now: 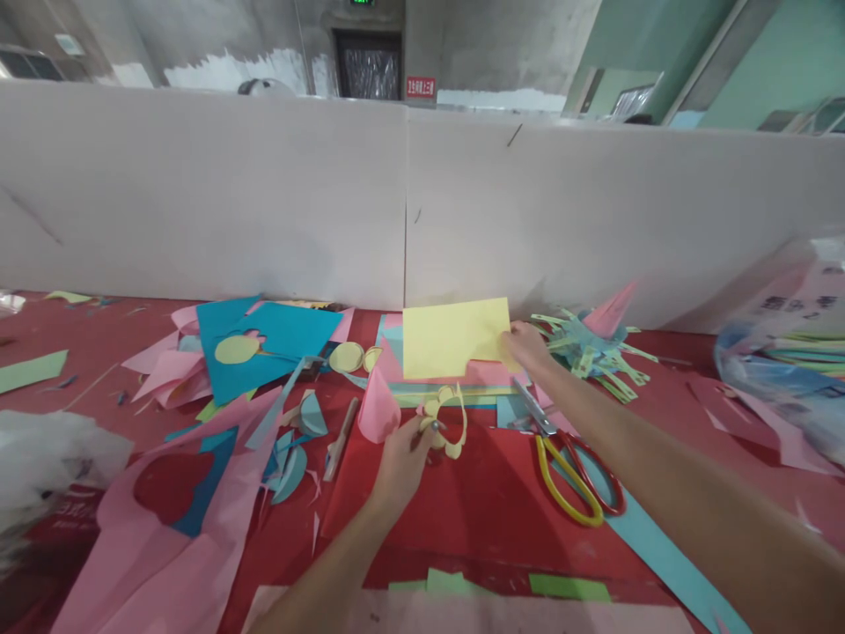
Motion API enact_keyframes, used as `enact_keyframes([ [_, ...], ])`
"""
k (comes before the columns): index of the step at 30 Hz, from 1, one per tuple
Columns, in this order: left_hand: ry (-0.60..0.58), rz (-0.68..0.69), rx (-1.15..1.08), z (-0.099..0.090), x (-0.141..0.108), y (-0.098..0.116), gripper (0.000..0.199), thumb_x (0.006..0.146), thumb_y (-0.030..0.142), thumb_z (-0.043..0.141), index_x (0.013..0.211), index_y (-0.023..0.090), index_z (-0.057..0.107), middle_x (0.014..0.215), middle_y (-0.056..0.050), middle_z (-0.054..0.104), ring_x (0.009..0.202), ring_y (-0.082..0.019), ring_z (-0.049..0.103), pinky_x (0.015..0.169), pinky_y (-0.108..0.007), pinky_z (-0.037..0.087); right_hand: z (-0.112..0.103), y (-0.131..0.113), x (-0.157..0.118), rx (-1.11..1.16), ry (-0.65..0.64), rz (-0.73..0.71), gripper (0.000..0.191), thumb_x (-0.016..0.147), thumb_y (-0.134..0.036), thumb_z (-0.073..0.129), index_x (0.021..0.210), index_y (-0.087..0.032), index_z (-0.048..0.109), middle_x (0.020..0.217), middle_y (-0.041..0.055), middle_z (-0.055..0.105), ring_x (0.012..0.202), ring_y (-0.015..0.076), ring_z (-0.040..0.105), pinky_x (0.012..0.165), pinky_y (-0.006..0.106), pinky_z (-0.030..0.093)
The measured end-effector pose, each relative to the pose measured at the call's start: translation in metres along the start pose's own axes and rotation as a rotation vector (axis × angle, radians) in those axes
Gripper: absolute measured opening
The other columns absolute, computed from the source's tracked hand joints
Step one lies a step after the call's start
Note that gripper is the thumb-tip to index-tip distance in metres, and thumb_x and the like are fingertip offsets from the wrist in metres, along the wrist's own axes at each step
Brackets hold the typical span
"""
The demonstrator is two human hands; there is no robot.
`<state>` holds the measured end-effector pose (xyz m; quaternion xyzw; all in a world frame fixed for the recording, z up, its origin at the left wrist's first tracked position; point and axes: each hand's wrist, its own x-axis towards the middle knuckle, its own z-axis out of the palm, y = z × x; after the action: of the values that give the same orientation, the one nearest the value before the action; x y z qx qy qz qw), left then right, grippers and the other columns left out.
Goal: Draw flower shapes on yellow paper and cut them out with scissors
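The scalloped yellow paper cutout [454,450] is pinched by the left hand [404,458], near the pink paper cone [378,410]; the yellow sheet [455,339] is held at its right edge by the right hand [528,348]. Thin loops (easily creased) should be gripped lightly.

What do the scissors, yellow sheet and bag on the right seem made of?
Scissors: shiny blades, likely steel; smooth red and yellow handles, probably plastic. Yellow sheet: matte, thin, flat, seemingly paper or card. Bag: partly clear, wrinkled, slightly glossy, probably plastic.
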<state>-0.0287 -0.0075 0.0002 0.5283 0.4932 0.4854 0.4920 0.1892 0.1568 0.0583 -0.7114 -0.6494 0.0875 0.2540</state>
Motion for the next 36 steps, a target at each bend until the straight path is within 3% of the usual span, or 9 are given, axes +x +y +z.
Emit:
enact_keyframes([
  [4,0.01,-0.004,0.017,-0.001,0.0,-0.001,0.029,0.079,0.038,0.044,0.083,0.016,0.061,0.067,-0.002,0.061,0.058,-0.013,0.056,0.048,-0.02,0.043,0.027,-0.008,0.015,-0.027,0.024,-0.025,0.035,0.068,-0.012,0.042,0.097,-0.011,0.06,0.084,0.0107,0.066,0.072,0.0182,0.06,0.056,0.022,0.04],
  [9,0.006,-0.015,0.008,-0.001,0.0,0.002,0.027,0.078,0.038,0.046,0.079,0.015,0.061,0.065,-0.002,0.06,0.058,-0.013,0.056,0.05,-0.021,0.043,0.037,-0.009,0.008,-0.131,0.133,-0.108,0.047,0.073,-0.008,0.038,0.12,-0.006,0.042,0.104,0.0188,0.058,0.091,0.025,0.054,0.072,0.031,0.04],
  [13,-0.067,-0.03,-0.103,0.0,0.0,0.007,0.023,0.073,0.033,0.055,0.089,0.016,0.058,0.067,0.001,0.059,0.06,-0.012,0.056,0.057,-0.021,0.045,0.031,-0.007,-0.012,-0.216,0.123,-0.334,0.036,0.079,-0.013,0.039,0.113,-0.012,0.048,0.12,0.0141,0.047,0.107,0.0259,0.043,0.087,0.036,0.033],
  [17,-0.169,-0.069,-0.109,-0.001,-0.002,0.009,0.047,0.071,0.027,0.055,0.116,0.018,0.044,0.059,0.005,0.051,0.051,-0.009,0.049,0.051,-0.02,0.042,0.018,0.004,-0.038,-0.284,0.046,-0.503,0.023,0.081,-0.015,0.04,0.094,-0.017,0.058,0.114,0.0079,0.051,0.106,0.0218,0.043,0.092,0.032,0.03],
  [20,-0.166,0.007,0.09,-0.003,-0.007,0.008,0.049,0.071,0.022,0.053,0.118,0.022,0.045,0.057,0.006,0.045,0.05,-0.008,0.043,0.047,-0.018,0.036,0.008,0.016,-0.057,-0.318,0.041,-0.512,0.018,0.08,-0.02,0.044,0.089,-0.018,0.059,0.101,0.0078,0.054,0.098,0.0214,0.047,0.088,0.032,0.034],
  [24,-0.14,0.057,0.29,-0.003,-0.01,0.006,0.06,0.071,0.021,0.051,0.129,0.026,0.035,0.058,0.005,0.044,0.052,-0.011,0.043,0.049,-0.02,0.036,-0.001,0.034,-0.086,-0.376,0.163,-0.419,0.031,0.077,-0.028,0.05,0.106,-0.017,0.053,0.107,0.0101,0.05,0.102,0.0259,0.044,0.086,0.037,0.035],
  [28,-0.044,0.122,0.343,-0.004,-0.008,0.008,0.053,0.07,0.023,0.055,0.122,0.026,0.044,0.087,-0.003,0.058,0.077,-0.017,0.054,0.069,-0.026,0.043,-0.005,0.051,-0.114,-0.386,0.153,-0.323,0.048,0.075,-0.027,0.051,0.121,-0.02,0.04,0.116,0.0118,0.045,0.103,0.0289,0.045,0.081,0.039,0.04],
  [31,-0.048,0.222,0.326,-0.004,-0.007,0.011,0.042,0.071,0.02,0.054,0.113,0.026,0.051,0.115,-0.005,0.051,0.107,-0.019,0.047,0.091,-0.031,0.037,-0.006,0.062,-0.125,-0.276,0.116,-0.31,0.047,0.078,-0.025,0.047,0.123,-0.02,0.036,0.112,0.0122,0.045,0.098,0.0262,0.05,0.077,0.037,0.044],
  [36,-0.058,0.215,0.342,-0.006,-0.004,0.008,0.042,0.075,0.018,0.049,0.116,0.027,0.047,0.131,-0.004,0.041,0.12,-0.017,0.036,0.098,-0.033,0.034,-0.007,0.077,-0.125,-0.106,0.103,-0.355,0.043,0.08,-0.024,0.043,0.121,-0.018,0.037,0.111,0.0126,0.046,0.1,0.0245,0.05,0.082,0.037,0.044],
])
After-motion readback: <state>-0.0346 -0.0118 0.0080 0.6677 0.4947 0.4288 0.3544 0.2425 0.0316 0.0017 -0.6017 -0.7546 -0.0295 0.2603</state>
